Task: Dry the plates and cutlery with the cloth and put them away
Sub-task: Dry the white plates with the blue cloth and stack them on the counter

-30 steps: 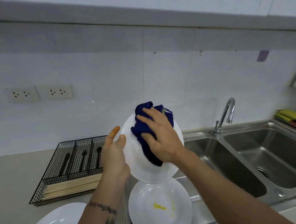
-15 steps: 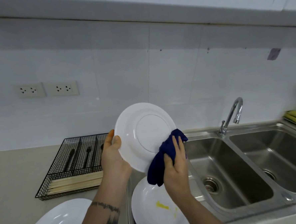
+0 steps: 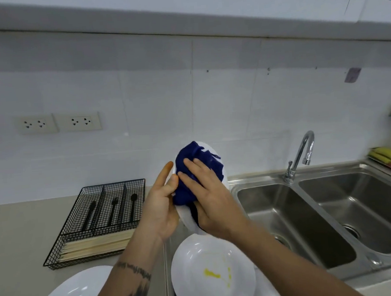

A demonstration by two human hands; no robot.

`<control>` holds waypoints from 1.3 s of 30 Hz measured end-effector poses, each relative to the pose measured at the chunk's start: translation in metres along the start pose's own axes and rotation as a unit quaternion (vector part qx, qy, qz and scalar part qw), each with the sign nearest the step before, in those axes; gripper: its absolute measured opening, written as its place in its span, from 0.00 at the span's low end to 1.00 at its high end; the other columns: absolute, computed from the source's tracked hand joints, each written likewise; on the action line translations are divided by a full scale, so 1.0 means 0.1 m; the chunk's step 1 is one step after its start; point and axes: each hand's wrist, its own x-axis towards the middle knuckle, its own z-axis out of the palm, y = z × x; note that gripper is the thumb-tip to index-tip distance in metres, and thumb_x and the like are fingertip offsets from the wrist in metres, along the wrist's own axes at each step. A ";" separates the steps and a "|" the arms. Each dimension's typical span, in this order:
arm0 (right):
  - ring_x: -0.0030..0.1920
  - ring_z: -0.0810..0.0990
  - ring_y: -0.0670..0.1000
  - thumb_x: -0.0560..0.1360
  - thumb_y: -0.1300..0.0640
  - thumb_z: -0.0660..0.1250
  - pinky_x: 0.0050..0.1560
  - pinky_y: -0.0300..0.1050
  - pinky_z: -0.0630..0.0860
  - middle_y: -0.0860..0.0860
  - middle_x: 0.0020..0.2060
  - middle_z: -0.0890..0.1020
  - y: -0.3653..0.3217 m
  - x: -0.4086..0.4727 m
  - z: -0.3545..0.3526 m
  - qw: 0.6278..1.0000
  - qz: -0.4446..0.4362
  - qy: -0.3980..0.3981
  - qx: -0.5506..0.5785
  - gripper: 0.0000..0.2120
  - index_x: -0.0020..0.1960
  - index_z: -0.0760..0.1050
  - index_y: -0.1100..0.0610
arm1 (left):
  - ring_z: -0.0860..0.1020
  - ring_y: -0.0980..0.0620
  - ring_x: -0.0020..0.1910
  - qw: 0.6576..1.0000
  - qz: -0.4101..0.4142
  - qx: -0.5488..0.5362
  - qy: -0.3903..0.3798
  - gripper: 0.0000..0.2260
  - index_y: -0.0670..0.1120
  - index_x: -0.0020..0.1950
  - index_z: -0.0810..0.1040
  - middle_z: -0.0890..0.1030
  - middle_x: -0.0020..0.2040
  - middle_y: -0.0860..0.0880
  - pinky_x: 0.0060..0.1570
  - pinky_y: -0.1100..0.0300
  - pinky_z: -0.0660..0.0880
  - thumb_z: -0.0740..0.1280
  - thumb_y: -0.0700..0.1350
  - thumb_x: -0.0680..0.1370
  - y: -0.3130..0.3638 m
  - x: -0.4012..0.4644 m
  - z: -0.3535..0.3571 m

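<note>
My left hand (image 3: 161, 207) grips the left rim of a white plate (image 3: 187, 219), held upright above the counter's edge. My right hand (image 3: 210, 199) presses a dark blue cloth (image 3: 191, 171) flat against the plate's face, covering most of it. Below them lies a second white plate (image 3: 211, 275) with a yellow smear. A third white plate (image 3: 73, 295) shows at the bottom left. A black wire cutlery tray (image 3: 98, 222) on the counter holds black cutlery (image 3: 113, 207) and wooden chopsticks (image 3: 97, 245).
A double steel sink (image 3: 308, 218) with a chrome tap (image 3: 302, 155) lies to the right. Yellow sponges (image 3: 385, 154) sit at the far right. Two wall sockets (image 3: 60, 123) are on the white tiled wall. White cabinets hang overhead.
My right hand with the cloth moved from the plate's lower right edge up onto its face. The plate turned from showing its underside to being covered by the cloth.
</note>
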 end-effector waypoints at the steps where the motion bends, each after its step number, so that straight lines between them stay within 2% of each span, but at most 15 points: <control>1: 0.76 0.59 0.57 0.77 0.56 0.54 0.75 0.55 0.58 0.57 0.75 0.64 0.00 0.08 -0.04 1.000 -0.003 -0.005 0.001 0.24 0.71 0.69 0.61 | 0.79 0.45 0.64 1.000 0.005 -0.003 -0.001 0.20 0.48 0.76 0.67 0.80 0.64 0.43 0.58 0.54 0.80 0.59 0.39 0.83 0.00 -0.01 -0.01; 3: 0.75 0.61 0.55 0.76 0.56 0.53 0.75 0.50 0.57 0.55 0.74 0.66 0.04 0.20 -0.10 1.000 0.021 -0.006 0.019 0.25 0.70 0.71 0.60 | 0.81 0.46 0.60 1.000 0.018 -0.010 -0.003 0.20 0.48 0.76 0.67 0.82 0.62 0.43 0.51 0.54 0.82 0.59 0.39 0.83 0.05 -0.03 -0.03; 6: 0.74 0.62 0.50 0.76 0.57 0.54 0.73 0.39 0.57 0.50 0.75 0.64 0.18 0.27 -0.19 0.984 0.151 0.015 0.099 0.24 0.72 0.68 0.55 | 0.85 0.50 0.45 0.999 0.043 0.000 0.021 0.19 0.49 0.72 0.70 0.87 0.49 0.49 0.38 0.56 0.82 0.59 0.37 0.82 0.12 -0.06 -0.06; 8: 0.74 0.62 0.50 0.77 0.61 0.56 0.74 0.39 0.56 0.49 0.75 0.63 0.23 0.22 -0.19 0.968 0.218 0.029 0.123 0.24 0.73 0.67 0.55 | 0.85 0.51 0.42 0.998 0.054 0.013 0.029 0.19 0.49 0.73 0.70 0.87 0.46 0.51 0.36 0.56 0.82 0.60 0.37 0.82 0.14 -0.10 -0.10; 10: 0.74 0.60 0.48 0.77 0.60 0.56 0.75 0.42 0.56 0.48 0.76 0.62 0.14 0.14 -0.15 0.968 0.216 0.027 0.122 0.24 0.73 0.66 0.54 | 0.86 0.50 0.43 0.998 0.053 0.015 0.039 0.20 0.49 0.73 0.70 0.87 0.47 0.49 0.36 0.56 0.82 0.60 0.37 0.82 0.14 -0.12 -0.13; 15: 0.76 0.56 0.47 0.78 0.60 0.58 0.75 0.43 0.54 0.49 0.76 0.61 -0.03 0.13 -0.07 0.986 0.114 -0.005 0.122 0.24 0.74 0.66 0.54 | 0.85 0.47 0.46 0.998 0.046 0.013 0.041 0.17 0.50 0.69 0.73 0.86 0.51 0.45 0.40 0.53 0.83 0.61 0.37 0.82 0.10 -0.10 -0.09; 18: 0.75 0.58 0.46 0.76 0.59 0.56 0.75 0.41 0.55 0.47 0.76 0.61 0.15 0.10 -0.12 0.973 0.176 0.024 0.149 0.26 0.74 0.66 0.53 | 0.85 0.46 0.45 0.993 0.063 0.066 0.071 0.15 0.51 0.65 0.77 0.86 0.50 0.45 0.42 0.53 0.82 0.62 0.37 0.81 0.11 -0.11 -0.11; 21: 0.73 0.59 0.42 0.77 0.65 0.56 0.75 0.43 0.56 0.42 0.73 0.61 0.30 -0.03 -0.15 0.957 0.240 0.040 0.160 0.26 0.74 0.66 0.54 | 0.84 0.47 0.46 0.987 0.072 0.110 0.093 0.15 0.53 0.62 0.80 0.85 0.53 0.44 0.44 0.53 0.80 0.63 0.37 0.81 0.10 -0.15 -0.18; 23: 0.73 0.59 0.42 0.77 0.68 0.57 0.74 0.37 0.54 0.41 0.73 0.60 0.27 -0.05 -0.16 0.956 0.243 0.034 0.163 0.26 0.74 0.66 0.55 | 0.84 0.45 0.48 0.982 0.079 0.142 0.097 0.15 0.55 0.59 0.81 0.85 0.55 0.42 0.47 0.51 0.80 0.64 0.37 0.80 0.07 -0.16 -0.17; 26: 0.74 0.57 0.42 0.78 0.62 0.58 0.69 0.25 0.50 0.43 0.75 0.59 0.16 0.07 -0.22 0.965 0.207 0.028 0.156 0.25 0.75 0.64 0.55 | 0.82 0.38 0.54 0.975 0.091 0.183 0.082 0.15 0.58 0.57 0.82 0.83 0.55 0.38 0.58 0.41 0.77 0.68 0.40 0.77 0.07 -0.17 -0.08; 29: 0.75 0.55 0.43 0.79 0.61 0.59 0.71 0.31 0.50 0.46 0.77 0.57 0.16 0.25 -0.32 0.976 0.179 0.003 0.121 0.25 0.76 0.62 0.53 | 0.80 0.40 0.51 0.961 0.117 0.248 0.050 0.16 0.62 0.57 0.82 0.82 0.49 0.39 0.64 0.38 0.73 0.69 0.44 0.73 0.08 -0.16 0.00; 32: 0.72 0.62 0.45 0.78 0.62 0.60 0.72 0.32 0.55 0.47 0.74 0.65 0.31 0.32 -0.45 0.974 0.187 -0.008 0.131 0.24 0.74 0.66 0.53 | 0.80 0.49 0.40 0.946 0.166 0.271 0.064 0.17 0.58 0.59 0.81 0.82 0.39 0.45 0.48 0.52 0.80 0.66 0.36 0.79 0.12 -0.15 0.00; 34: 0.67 0.69 0.46 0.78 0.64 0.60 0.71 0.44 0.64 0.47 0.68 0.71 0.43 0.27 -0.53 0.954 0.233 -0.019 0.185 0.21 0.70 0.71 0.53 | 0.80 0.50 0.37 0.936 0.194 0.283 0.073 0.18 0.56 0.60 0.80 0.83 0.37 0.46 0.40 0.58 0.80 0.65 0.34 0.79 0.20 -0.18 -0.04; 36: 0.63 0.73 0.47 0.77 0.66 0.61 0.69 0.49 0.68 0.47 0.64 0.75 0.49 0.20 -0.57 0.938 0.268 -0.040 0.217 0.20 0.65 0.73 0.50 | 0.80 0.51 0.35 0.928 0.211 0.301 0.068 0.19 0.56 0.60 0.80 0.83 0.34 0.48 0.38 0.59 0.79 0.65 0.34 0.79 0.27 -0.16 -0.11; 39: 0.60 0.74 0.47 0.76 0.68 0.62 0.67 0.48 0.69 0.47 0.61 0.76 0.48 0.16 -0.57 0.938 0.264 -0.059 0.216 0.21 0.60 0.73 0.45 | 0.78 0.52 0.33 0.917 0.225 0.325 0.051 0.18 0.55 0.59 0.80 0.81 0.31 0.51 0.37 0.60 0.77 0.65 0.33 0.78 0.33 -0.13 -0.16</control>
